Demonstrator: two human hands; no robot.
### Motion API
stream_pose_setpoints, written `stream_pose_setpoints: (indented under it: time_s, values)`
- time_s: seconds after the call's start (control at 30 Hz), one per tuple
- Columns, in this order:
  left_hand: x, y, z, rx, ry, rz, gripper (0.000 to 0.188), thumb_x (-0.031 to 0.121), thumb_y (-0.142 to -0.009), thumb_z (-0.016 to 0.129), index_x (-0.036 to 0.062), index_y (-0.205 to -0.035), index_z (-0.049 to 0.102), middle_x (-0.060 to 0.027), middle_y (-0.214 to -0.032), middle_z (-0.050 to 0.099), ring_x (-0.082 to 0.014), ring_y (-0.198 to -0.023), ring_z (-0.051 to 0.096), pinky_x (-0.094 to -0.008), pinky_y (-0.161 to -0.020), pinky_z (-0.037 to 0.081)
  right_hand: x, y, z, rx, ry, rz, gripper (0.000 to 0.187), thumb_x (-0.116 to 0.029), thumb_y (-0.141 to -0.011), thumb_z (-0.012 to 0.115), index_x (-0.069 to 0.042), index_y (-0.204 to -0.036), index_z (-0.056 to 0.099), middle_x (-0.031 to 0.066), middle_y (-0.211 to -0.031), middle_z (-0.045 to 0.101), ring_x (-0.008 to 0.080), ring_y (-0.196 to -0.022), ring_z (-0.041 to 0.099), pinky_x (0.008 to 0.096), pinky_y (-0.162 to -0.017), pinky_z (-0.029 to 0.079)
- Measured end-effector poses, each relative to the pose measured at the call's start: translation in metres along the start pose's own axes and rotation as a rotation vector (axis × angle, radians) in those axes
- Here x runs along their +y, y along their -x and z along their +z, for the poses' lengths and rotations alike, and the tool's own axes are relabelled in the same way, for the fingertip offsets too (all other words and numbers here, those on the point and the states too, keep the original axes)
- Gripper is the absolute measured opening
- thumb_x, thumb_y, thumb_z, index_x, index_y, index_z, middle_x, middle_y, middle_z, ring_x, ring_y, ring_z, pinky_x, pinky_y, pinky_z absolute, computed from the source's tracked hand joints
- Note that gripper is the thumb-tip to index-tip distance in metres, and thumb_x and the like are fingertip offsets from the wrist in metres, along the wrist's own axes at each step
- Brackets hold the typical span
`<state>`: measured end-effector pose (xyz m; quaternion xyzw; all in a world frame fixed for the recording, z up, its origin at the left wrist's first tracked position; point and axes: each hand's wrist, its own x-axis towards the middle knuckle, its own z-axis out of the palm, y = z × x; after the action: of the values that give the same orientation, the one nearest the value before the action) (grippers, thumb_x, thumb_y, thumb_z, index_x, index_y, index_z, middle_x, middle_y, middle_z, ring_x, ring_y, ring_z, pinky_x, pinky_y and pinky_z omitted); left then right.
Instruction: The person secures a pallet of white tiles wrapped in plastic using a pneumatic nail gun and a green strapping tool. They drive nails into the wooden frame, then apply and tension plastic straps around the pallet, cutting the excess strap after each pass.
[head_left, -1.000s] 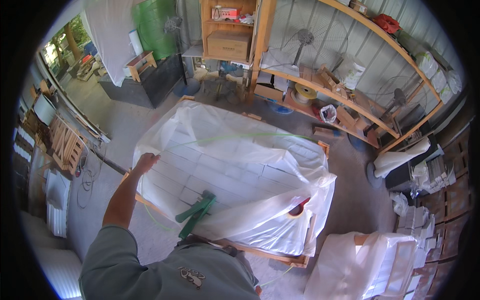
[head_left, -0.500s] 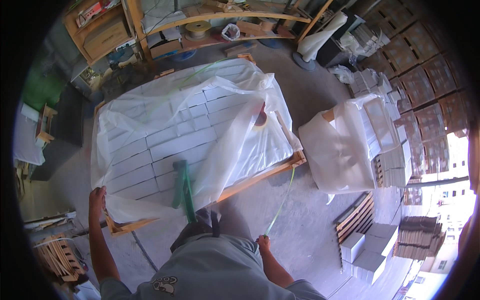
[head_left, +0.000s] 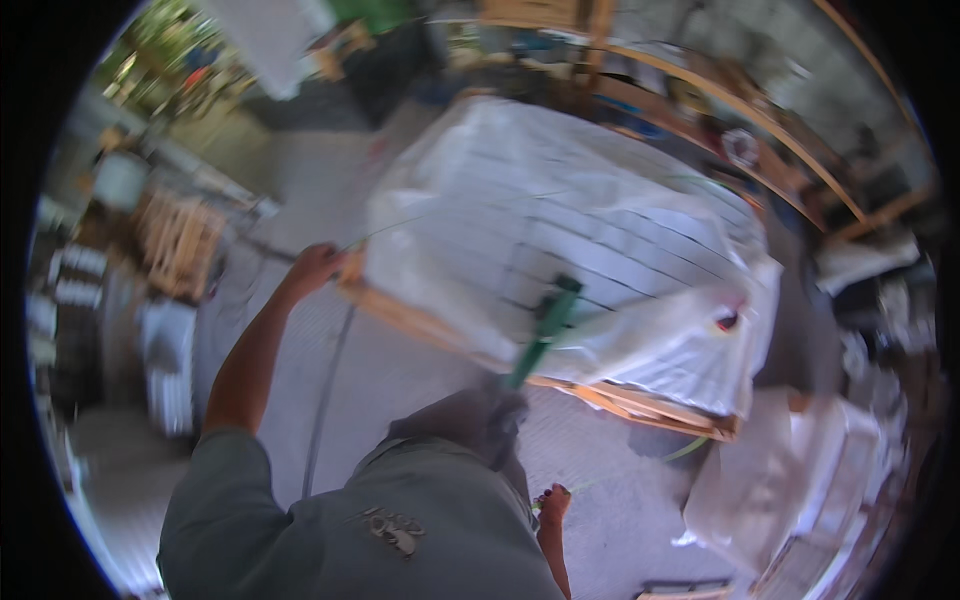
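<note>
My left hand [head_left: 316, 268] is at the near left corner of a wooden pallet, closed on a thin green strap [head_left: 440, 212]. From there the strap crosses the top of the load. My right hand [head_left: 553, 501] is low beside my body, closed on a length of green strap [head_left: 685, 452] that trails toward the pallet's right corner. White, brick-like boxes [head_left: 570, 235] show through a sheet of clear plastic film [head_left: 430, 190] draped over the pallet [head_left: 405, 318]. A green long-handled tool [head_left: 545, 330] lies across the load's near edge. Motion blur softens the fingers.
A second film-wrapped stack [head_left: 765, 470] stands to the right. Wooden shelving [head_left: 740, 100] runs behind the load, with a dark bench [head_left: 340, 90] at the far left. Small pallets [head_left: 180, 240] and a light ribbed stack [head_left: 168, 365] are on my left.
The view has swung left, so the load appears further right. My left hand has moved off the film's edge and out past the pallet corner. My right hand still holds strap.
</note>
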<state>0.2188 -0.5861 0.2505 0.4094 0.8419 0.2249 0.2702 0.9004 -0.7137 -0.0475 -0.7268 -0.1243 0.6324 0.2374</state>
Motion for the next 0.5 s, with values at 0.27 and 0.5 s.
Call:
stream_pose_setpoints:
  time_s: [0.27,0.5]
  values:
    - [-0.037,0.054,-0.077,0.238,-0.164,-0.046,0.043,0.041,-0.089,0.058,-0.0004,-0.078,0.063,-0.0108,-0.066,0.058,-0.0184,-0.066,0.055,-0.0359,-0.063,0.044,0.022,0.014,0.004,0.047,0.359,0.066,0.021,-0.017,-0.082,0.054,-0.001,-0.068,0.054,0.0080,-0.068,0.058,0.0178,-0.059,0.056,0.0354,-0.053,0.045]
    - [-0.097,0.032,-0.129,0.243,-0.150,0.038,0.040,0.038,-0.088,0.062,-0.0011,-0.080,0.061,-0.0148,-0.068,0.059,-0.0233,-0.062,0.055,-0.0375,-0.061,0.044,0.101,0.003,0.049,0.262,0.106,-0.169,0.021,-0.018,-0.083,0.052,0.000,-0.071,0.056,0.0100,-0.072,0.061,0.0196,-0.055,0.055,0.0372,-0.053,0.048]
